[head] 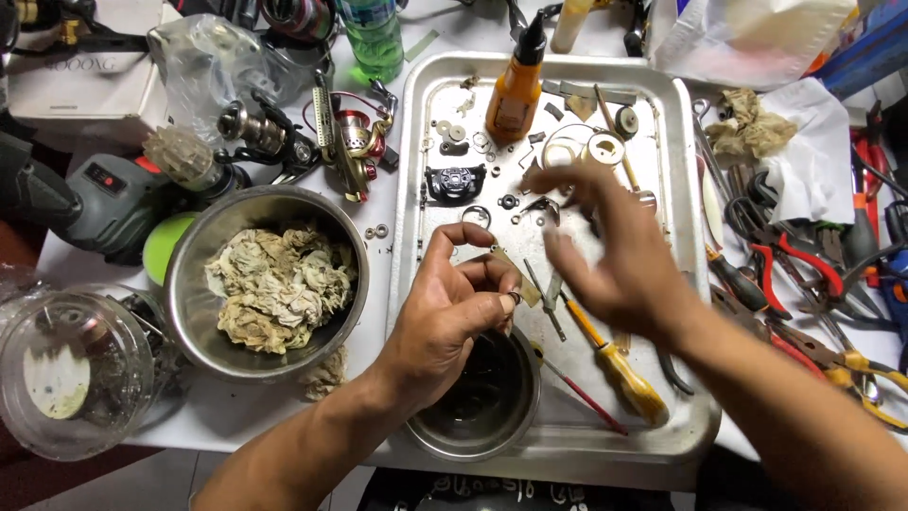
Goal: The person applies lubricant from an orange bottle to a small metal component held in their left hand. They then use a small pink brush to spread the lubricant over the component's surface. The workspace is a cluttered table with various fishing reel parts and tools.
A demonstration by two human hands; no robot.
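Observation:
My left hand [452, 312] is over the near part of a metal tray [681, 151], fingers curled, pinching a small metal ring at the fingertips. Just below it sits a small steel bowl [482, 402] with dark liquid. My right hand [605, 251] is blurred over the tray's middle, fingers spread, holding nothing that I can see. On the tray lie an orange squeeze bottle [515, 90], a black reel part [456, 182], several small washers and rings, and a yellow-handled screwdriver [619, 369].
A large steel bowl [203, 312] of dirty rags stands left of the tray. Fishing reels [350, 137], a green bottle [374, 38] and a clear lidded container [71, 374] crowd the left. Pliers and cutters [794, 274] lie to the right with white cloths [804, 151].

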